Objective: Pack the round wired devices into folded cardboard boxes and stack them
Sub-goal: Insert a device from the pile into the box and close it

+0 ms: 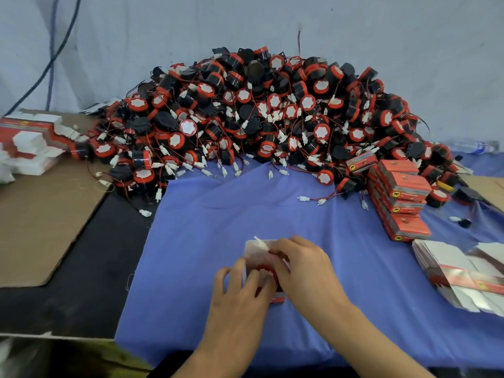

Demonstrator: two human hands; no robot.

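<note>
Bare left hand (240, 287) & right hand (305, 271), forearms (368, 331) bare too.

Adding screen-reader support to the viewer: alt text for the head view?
On a blue cloth, the left hand holds a small open box while the right hand pushes a red round device into it. Behind lies a big pile of red-and-black wired devices; packed boxes are stacked at right, flat blanks beside them.

Matt blue cloth (207, 241), creased, centre; glossy plastic devices (259, 110) above; matt brown cardboard sheet (41, 214) at left
</note>
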